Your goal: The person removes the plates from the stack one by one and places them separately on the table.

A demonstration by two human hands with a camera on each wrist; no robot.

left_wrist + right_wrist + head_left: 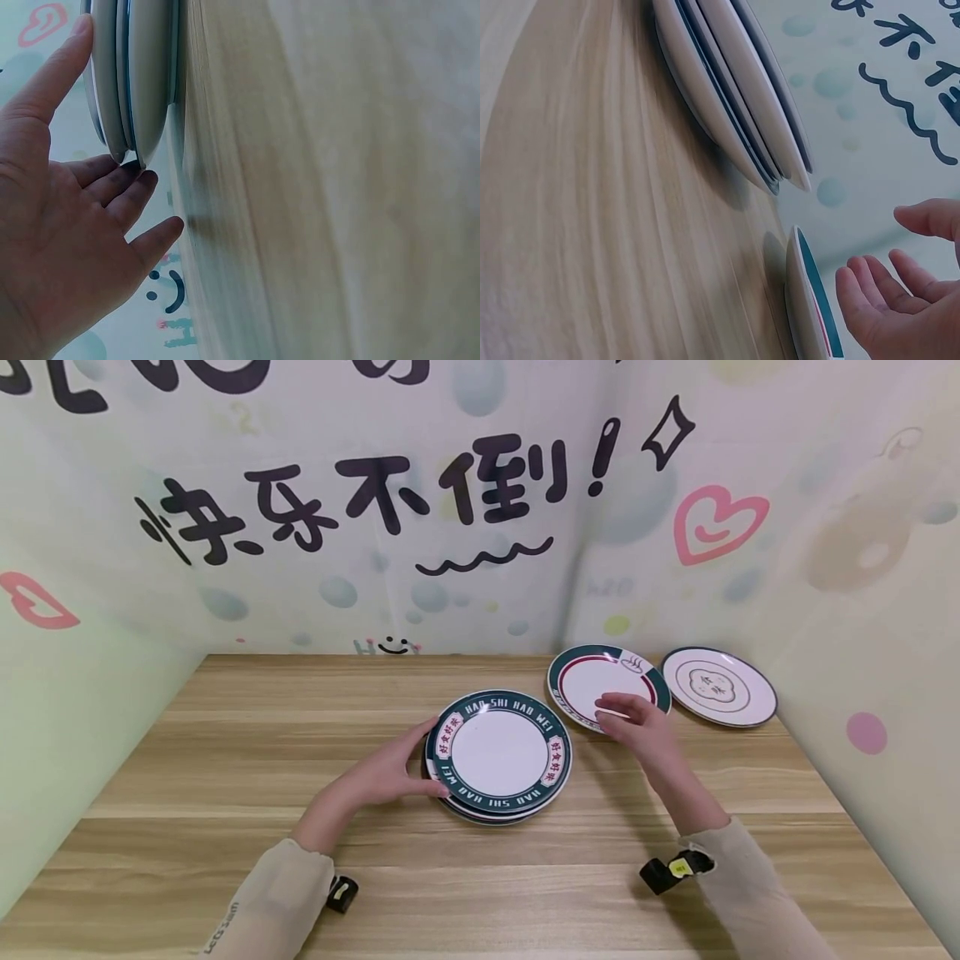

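Observation:
A stack of several plates stands mid-table, its top plate white with a dark green lettered rim. At the stack's left side is my left hand, its thumb on the near rim and its fingertips at the far side. Those fingers are spread and nearly straight in the left wrist view. My right hand holds nothing and hovers over the near right part of a green-rimmed plate with a red ring. Its fingers are loosely bent, with the thumb apart.
A white plate with a thin dark blue rim and a drawn emblem lies at the far right, right beside the red-ringed plate. A printed backdrop closes off the back of the wooden table. Pale walls flank both sides.

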